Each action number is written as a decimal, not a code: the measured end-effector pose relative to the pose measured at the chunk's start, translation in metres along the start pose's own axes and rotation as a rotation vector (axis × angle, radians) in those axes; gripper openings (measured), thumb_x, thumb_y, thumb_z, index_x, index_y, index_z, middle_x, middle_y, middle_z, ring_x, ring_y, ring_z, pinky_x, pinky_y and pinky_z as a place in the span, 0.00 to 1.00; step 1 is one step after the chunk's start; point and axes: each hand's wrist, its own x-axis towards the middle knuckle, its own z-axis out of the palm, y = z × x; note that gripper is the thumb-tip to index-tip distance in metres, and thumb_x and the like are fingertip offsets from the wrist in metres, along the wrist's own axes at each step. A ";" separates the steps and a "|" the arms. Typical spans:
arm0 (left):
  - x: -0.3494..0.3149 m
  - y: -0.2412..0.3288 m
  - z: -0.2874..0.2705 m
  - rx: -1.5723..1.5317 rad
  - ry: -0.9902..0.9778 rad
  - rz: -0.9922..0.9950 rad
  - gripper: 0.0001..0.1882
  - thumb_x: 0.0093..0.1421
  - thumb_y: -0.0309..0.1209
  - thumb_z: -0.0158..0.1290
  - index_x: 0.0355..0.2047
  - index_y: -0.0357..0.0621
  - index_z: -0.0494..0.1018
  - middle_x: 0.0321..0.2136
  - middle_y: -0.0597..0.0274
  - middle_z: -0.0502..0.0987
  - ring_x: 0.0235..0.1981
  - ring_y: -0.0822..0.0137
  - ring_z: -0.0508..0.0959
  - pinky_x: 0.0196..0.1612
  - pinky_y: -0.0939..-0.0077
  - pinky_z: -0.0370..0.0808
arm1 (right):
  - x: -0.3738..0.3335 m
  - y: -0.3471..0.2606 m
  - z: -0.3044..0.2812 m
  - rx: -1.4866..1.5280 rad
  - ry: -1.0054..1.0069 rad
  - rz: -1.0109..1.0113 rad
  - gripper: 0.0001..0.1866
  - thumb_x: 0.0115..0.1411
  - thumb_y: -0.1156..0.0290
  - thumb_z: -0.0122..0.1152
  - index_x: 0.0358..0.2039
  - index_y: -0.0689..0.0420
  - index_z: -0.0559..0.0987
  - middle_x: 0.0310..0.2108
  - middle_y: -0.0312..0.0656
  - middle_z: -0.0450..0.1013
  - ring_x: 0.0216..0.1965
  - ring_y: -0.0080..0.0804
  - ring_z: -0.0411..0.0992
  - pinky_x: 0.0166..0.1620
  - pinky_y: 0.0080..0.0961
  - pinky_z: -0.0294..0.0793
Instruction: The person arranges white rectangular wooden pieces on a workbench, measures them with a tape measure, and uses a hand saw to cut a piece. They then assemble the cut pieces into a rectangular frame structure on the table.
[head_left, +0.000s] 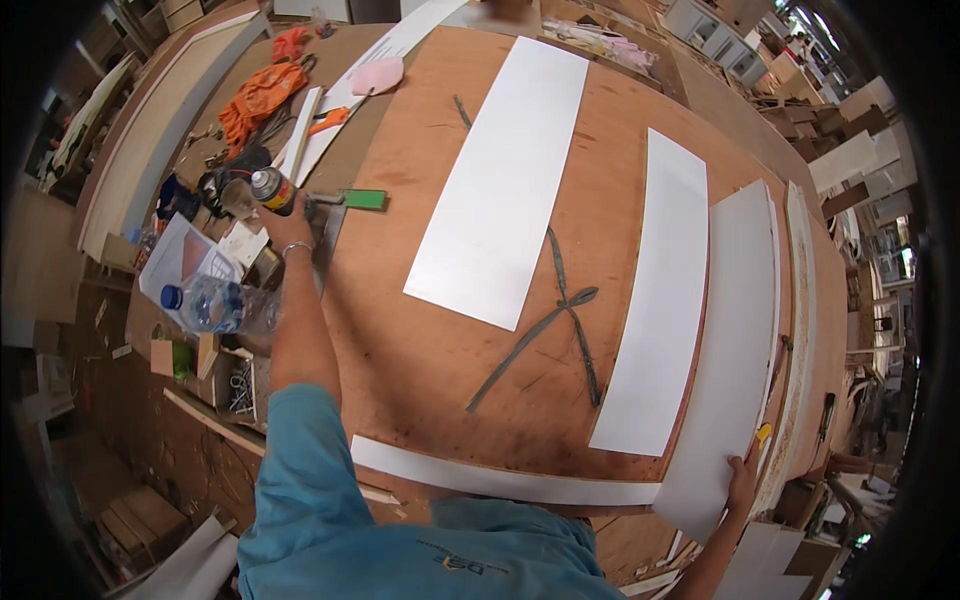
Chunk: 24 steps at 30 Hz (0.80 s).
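My left hand (290, 228) is closed round the lower part of a dark can (271, 188) with a pale cap and a yellow and red label, at the table's left side. Just right of it a green-ended tool (364, 200) lies on the brown board (400, 350). At the lower right, my right hand (741, 484) is closed by the edge of a long white panel (715, 400). A small yellow piece (764, 432) shows at its fingertips; what the hand grips is not plain. Two more white panels, one in the middle (500, 190) and one to its right (658, 290), lie flat.
A narrow white strip (500, 482) runs along the near edge. Dark tied straps (563, 305) lie between panels. At left are a clear plastic bottle (212, 304), an orange cloth (262, 100) and a pink pad (377, 76). A long edge strip (797, 330) stands right of the panels.
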 end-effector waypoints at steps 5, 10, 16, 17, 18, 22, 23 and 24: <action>0.034 0.009 0.019 -0.168 -0.065 0.083 0.46 0.52 0.41 0.73 0.62 0.31 0.61 0.57 0.41 0.73 0.60 0.49 0.74 0.66 0.59 0.67 | 0.000 -0.012 0.005 -0.064 0.055 -0.010 0.44 0.51 0.76 0.51 0.73 0.61 0.60 0.65 0.47 0.66 0.63 0.39 0.66 0.65 0.29 0.62; 0.061 0.007 0.058 -0.133 -0.143 0.095 0.48 0.51 0.44 0.74 0.62 0.32 0.60 0.56 0.41 0.74 0.59 0.49 0.75 0.64 0.59 0.68 | -0.001 -0.033 0.012 -0.014 -0.010 0.075 0.45 0.49 0.75 0.50 0.72 0.61 0.59 0.63 0.48 0.67 0.63 0.40 0.66 0.66 0.31 0.61; 0.094 0.001 0.112 -0.301 -0.139 0.131 0.52 0.49 0.46 0.75 0.64 0.33 0.57 0.56 0.42 0.74 0.58 0.48 0.76 0.64 0.60 0.68 | -0.008 -0.051 0.019 -0.046 0.054 0.078 0.41 0.49 0.75 0.50 0.69 0.63 0.65 0.60 0.48 0.70 0.60 0.40 0.68 0.64 0.30 0.62; 0.095 0.003 0.118 -0.248 -0.197 0.199 0.52 0.49 0.46 0.75 0.64 0.32 0.57 0.56 0.42 0.74 0.58 0.49 0.76 0.63 0.60 0.69 | -0.008 -0.052 0.019 -0.060 0.057 0.107 0.41 0.48 0.75 0.49 0.68 0.63 0.65 0.60 0.48 0.70 0.60 0.40 0.68 0.64 0.30 0.63; 0.094 0.007 0.121 -0.179 -0.227 0.213 0.53 0.49 0.46 0.75 0.64 0.32 0.57 0.56 0.42 0.74 0.58 0.49 0.76 0.63 0.61 0.69 | -0.007 -0.053 0.019 -0.056 0.044 0.096 0.41 0.48 0.76 0.49 0.68 0.63 0.66 0.59 0.48 0.71 0.60 0.40 0.68 0.64 0.30 0.63; 0.076 0.021 0.121 -0.001 -0.345 0.103 0.53 0.49 0.45 0.75 0.64 0.31 0.57 0.58 0.40 0.73 0.59 0.49 0.75 0.64 0.61 0.70 | -0.002 -0.048 0.017 -0.166 0.079 0.124 0.42 0.48 0.74 0.50 0.68 0.63 0.65 0.58 0.47 0.72 0.58 0.38 0.69 0.62 0.29 0.65; 0.070 0.022 0.119 -0.004 -0.400 0.102 0.52 0.50 0.45 0.75 0.64 0.31 0.57 0.59 0.39 0.73 0.60 0.48 0.75 0.64 0.60 0.70 | 0.000 -0.046 0.015 -0.196 0.101 0.101 0.43 0.48 0.72 0.51 0.69 0.63 0.65 0.57 0.46 0.73 0.56 0.37 0.70 0.61 0.29 0.66; 0.066 0.020 0.117 -0.024 -0.433 0.159 0.52 0.50 0.45 0.74 0.65 0.31 0.56 0.59 0.39 0.72 0.61 0.47 0.75 0.64 0.59 0.70 | 0.001 -0.045 0.015 -0.231 0.101 0.093 0.44 0.47 0.70 0.52 0.70 0.62 0.64 0.57 0.46 0.73 0.55 0.36 0.70 0.59 0.28 0.67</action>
